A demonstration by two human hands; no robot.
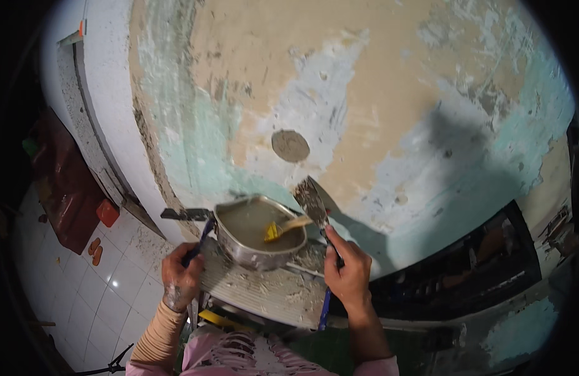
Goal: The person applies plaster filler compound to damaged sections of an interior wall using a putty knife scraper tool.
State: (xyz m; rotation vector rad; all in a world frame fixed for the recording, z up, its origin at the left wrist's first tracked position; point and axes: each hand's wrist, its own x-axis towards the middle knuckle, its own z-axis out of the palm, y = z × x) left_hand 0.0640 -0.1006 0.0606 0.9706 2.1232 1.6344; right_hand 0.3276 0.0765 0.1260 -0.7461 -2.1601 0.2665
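Observation:
My left hand (183, 272) is closed round the blue handle of a scraper-like tool (186, 214), whose flat dark blade points left beside the pot. In my right hand (349, 266) is a trowel (312, 199), its pointed blade up near the wall and smeared with grey mortar. Between the hands a dented metal pot (252, 255) holds cloudy water. A brush (273, 232) with a pale wooden handle and a yellow end leans in it. The pot stands on a ribbed platform (264, 291) scattered with mortar crumbs.
Ahead rises a patchy wall (402, 125) of peeling green, white and beige, with a round grey patch (290, 146). A dark recess (458, 263) opens at the lower right. On the tiled floor (107, 301) at left lie a dark red sheet (67, 182) and a red container (107, 213).

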